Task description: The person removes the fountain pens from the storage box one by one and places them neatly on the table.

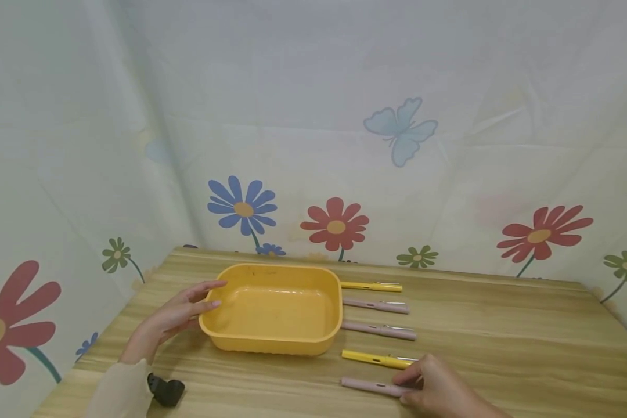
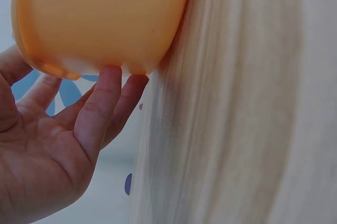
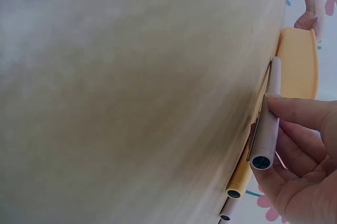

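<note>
A yellow plastic basin stands on the wooden table. My left hand grips its left end, thumb and a finger over the rim and other fingers against the outer wall, as the left wrist view shows. At the front right my right hand pinches a pale pink pen by its cap end between thumb and fingers. Just behind it lies a yellow pen. Farther back, two more pink pens and another yellow pen lie in a row, their left ends behind the basin's right side.
A black device is at my left wrist. Behind the wooden table hangs a pale cloth printed with flowers and a butterfly, which also covers the left side.
</note>
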Motion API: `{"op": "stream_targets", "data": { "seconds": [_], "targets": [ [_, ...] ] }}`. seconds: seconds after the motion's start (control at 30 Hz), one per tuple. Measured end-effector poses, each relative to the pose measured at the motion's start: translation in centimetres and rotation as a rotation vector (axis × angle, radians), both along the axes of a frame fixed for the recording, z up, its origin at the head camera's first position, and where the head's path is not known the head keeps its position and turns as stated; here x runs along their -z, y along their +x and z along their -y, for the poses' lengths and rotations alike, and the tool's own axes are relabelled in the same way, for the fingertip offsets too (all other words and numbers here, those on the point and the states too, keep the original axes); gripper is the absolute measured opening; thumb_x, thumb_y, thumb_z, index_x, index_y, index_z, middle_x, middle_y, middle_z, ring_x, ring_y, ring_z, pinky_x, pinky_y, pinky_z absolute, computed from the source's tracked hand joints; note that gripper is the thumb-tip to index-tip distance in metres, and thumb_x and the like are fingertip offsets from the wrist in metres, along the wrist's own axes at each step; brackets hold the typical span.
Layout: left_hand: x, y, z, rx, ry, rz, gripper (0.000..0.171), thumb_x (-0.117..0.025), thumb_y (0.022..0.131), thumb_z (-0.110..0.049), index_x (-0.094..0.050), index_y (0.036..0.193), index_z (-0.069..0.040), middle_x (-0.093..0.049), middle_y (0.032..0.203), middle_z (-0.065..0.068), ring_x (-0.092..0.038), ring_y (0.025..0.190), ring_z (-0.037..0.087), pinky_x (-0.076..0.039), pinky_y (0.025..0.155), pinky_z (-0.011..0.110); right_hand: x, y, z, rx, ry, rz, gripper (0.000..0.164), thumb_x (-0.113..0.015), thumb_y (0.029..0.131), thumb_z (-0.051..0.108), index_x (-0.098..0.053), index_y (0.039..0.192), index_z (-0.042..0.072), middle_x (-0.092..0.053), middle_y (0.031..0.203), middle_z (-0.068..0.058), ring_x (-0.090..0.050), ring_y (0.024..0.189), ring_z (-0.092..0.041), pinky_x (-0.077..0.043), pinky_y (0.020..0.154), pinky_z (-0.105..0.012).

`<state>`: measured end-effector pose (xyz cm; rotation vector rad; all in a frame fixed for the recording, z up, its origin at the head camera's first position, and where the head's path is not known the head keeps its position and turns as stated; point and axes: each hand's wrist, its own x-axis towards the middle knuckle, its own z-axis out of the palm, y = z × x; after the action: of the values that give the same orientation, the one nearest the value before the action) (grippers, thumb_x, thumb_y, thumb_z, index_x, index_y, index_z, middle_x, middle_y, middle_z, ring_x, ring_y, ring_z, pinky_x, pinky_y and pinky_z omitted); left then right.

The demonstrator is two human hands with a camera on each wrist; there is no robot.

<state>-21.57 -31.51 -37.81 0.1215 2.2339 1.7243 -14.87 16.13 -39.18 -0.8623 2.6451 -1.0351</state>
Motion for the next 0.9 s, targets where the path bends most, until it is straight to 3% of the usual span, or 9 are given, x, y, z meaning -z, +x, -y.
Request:
{"op": "stream_targets", "data": {
  "seconds": [0.9],
  "targets": [
    [0.01, 0.06, 0.1, 0.012, -0.008, 0.005, 0.065, -0.056, 0.089, -0.026, -0.024, 0.142, -0.006, -0.006, 0.148, 0.026, -0.045, 0.118, 0.035, -0.05, 0.088, 0.041, 0.47, -0.59, 0.23, 0.001, 0.007, -0.069, 0.018, -0.076, 0.065, 0.005, -0.073, 0.083, 0.006, -0.071, 0.082, -0.002, -0.058, 0.079, 0.002, -0.051, 0.063, -0.017]
  ]
}}
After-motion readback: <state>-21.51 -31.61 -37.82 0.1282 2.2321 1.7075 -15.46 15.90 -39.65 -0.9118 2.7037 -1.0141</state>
